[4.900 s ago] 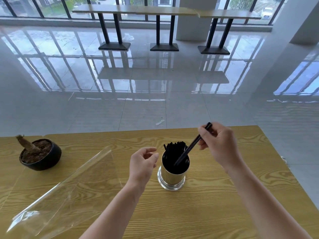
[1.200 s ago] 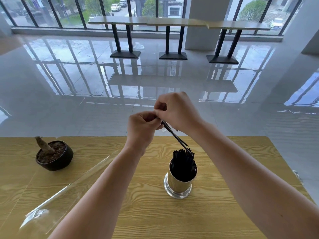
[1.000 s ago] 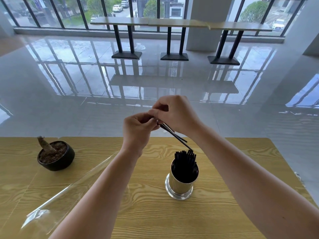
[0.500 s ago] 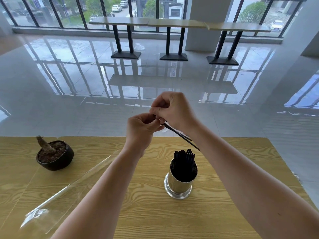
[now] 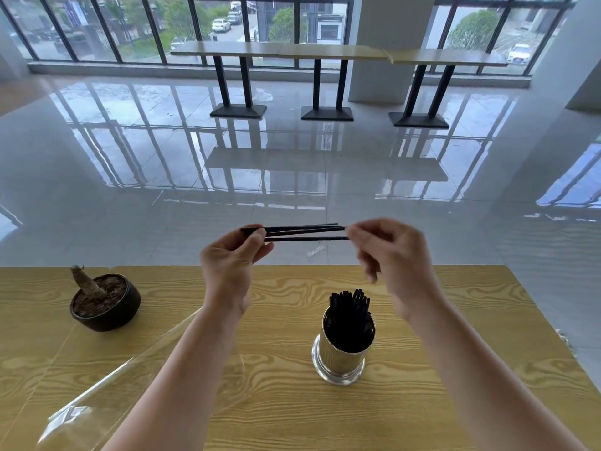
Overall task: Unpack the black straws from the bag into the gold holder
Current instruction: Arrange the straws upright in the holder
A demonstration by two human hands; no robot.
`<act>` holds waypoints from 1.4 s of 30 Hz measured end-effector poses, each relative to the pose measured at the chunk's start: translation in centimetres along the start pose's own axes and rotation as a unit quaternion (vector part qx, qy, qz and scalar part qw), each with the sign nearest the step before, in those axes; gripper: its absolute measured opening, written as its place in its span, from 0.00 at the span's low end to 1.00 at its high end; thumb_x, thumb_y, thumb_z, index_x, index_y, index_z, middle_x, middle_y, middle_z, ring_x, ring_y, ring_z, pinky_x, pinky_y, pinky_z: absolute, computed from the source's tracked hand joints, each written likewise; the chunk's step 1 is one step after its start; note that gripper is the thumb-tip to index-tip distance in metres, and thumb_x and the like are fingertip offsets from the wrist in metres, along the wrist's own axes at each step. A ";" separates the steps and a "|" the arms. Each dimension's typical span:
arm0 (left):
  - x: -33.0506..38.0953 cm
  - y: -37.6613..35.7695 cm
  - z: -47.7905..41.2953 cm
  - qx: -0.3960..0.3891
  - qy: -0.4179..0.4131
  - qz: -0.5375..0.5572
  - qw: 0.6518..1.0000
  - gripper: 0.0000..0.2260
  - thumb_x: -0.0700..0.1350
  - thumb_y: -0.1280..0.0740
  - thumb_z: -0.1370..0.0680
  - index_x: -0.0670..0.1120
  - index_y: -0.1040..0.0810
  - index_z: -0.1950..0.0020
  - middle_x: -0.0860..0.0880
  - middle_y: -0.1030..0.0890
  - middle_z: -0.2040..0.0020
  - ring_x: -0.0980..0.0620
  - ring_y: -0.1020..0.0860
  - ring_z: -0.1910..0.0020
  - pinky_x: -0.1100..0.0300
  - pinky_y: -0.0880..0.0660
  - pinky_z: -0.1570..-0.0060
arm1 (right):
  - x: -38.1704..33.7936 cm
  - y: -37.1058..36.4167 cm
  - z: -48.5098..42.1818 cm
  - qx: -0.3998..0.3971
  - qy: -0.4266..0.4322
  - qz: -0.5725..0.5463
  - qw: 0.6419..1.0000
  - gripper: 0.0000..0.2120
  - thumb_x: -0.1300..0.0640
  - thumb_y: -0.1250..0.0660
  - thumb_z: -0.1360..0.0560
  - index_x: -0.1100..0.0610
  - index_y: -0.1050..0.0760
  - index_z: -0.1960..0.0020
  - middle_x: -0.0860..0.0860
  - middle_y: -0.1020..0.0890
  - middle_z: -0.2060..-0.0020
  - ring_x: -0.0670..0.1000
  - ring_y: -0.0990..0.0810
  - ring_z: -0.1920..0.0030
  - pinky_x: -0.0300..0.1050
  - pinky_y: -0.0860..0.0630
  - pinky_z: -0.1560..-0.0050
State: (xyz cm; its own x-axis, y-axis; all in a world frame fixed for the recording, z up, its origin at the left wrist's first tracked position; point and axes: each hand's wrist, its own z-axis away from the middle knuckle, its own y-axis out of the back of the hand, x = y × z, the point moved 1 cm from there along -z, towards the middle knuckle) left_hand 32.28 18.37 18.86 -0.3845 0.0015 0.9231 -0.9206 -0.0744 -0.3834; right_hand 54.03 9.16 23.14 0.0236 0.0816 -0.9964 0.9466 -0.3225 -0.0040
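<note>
the wooden counter lies below both hands. the clear bag lies under the left forearm. the gold holder, packed with straws, stands below the right hand. the left hand pinches three black straws held level. the right hand meets their other ends, but it is too blurred to tell its grip.

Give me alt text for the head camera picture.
The left hand and right hand pinch a few black straws level by the ends. On the wooden table: a gold holder packed with more, a clear bag, a pot.
</note>
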 end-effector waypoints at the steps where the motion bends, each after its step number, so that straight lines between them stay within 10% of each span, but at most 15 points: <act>1: -0.2 0.0 0.1 0.005 -0.001 0.014 1.000 0.06 0.34 0.26 0.26 0.43 0.13 0.59 0.47 0.14 0.63 0.50 0.15 0.63 0.61 0.18 0.57 | 1.4 -0.1 1.5 -0.003 -0.057 -0.031 0.998 0.13 0.50 0.22 0.31 0.60 0.17 0.55 0.55 0.22 0.70 0.49 0.28 0.75 0.40 0.31 0.79; 6: -1.7 -1.3 2.3 -0.029 0.010 0.046 0.998 0.07 0.33 0.28 0.25 0.43 0.13 0.60 0.47 0.14 0.63 0.51 0.15 0.62 0.60 0.18 0.56 | 4.2 -3.2 3.1 -0.037 -0.236 -0.251 0.938 0.32 0.41 0.25 0.32 0.61 0.25 0.38 0.57 0.16 0.47 0.49 0.20 0.65 0.40 0.25 0.68; 10: -3.0 -0.9 4.0 -0.049 0.040 0.075 0.995 0.04 0.36 0.27 0.28 0.42 0.13 0.61 0.46 0.14 0.62 0.50 0.16 0.61 0.61 0.18 0.57 | 3.4 -4.1 0.4 0.083 -0.199 -0.356 0.909 0.21 0.46 0.27 0.26 0.60 0.26 0.43 0.59 0.15 0.42 0.48 0.21 0.67 0.39 0.26 0.71; 18: -5.7 0.9 5.2 -0.089 0.156 0.016 0.984 0.08 0.37 0.25 0.29 0.41 0.14 0.50 0.41 0.15 0.53 0.45 0.16 0.53 0.54 0.19 0.52 | 4.1 -3.1 0.2 0.130 -0.019 -0.091 0.987 0.09 0.56 0.35 0.18 0.61 0.24 0.52 0.57 0.13 0.59 0.48 0.26 0.75 0.41 0.31 0.77; 25: -6.1 -1.7 6.2 -0.151 0.045 -0.183 0.970 0.09 0.40 0.28 0.24 0.51 0.15 0.46 0.52 0.14 0.50 0.55 0.16 0.50 0.59 0.19 0.49 | 3.2 1.2 0.8 0.086 0.079 0.194 0.974 0.07 0.51 0.33 0.20 0.49 0.21 0.55 0.46 0.12 0.61 0.54 0.22 0.74 0.48 0.27 0.75; 42: -12.7 -3.0 6.1 -0.182 -0.025 -0.534 0.825 0.21 0.50 0.28 0.24 0.47 0.22 0.32 0.51 0.18 0.49 0.53 0.20 0.52 0.57 0.23 0.48 | 10.5 3.2 4.6 0.030 -0.054 0.299 0.952 0.04 0.56 0.26 0.24 0.52 0.17 0.58 0.48 0.17 0.74 0.45 0.18 0.76 0.39 0.22 0.74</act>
State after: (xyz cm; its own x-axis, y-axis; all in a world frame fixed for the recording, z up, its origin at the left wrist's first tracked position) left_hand 40.31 12.47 8.45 0.6547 -0.1701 0.7365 -0.6952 0.2470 0.6750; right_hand 55.83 4.61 12.29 0.5162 -0.2296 -0.8251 0.7540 -0.3351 0.5650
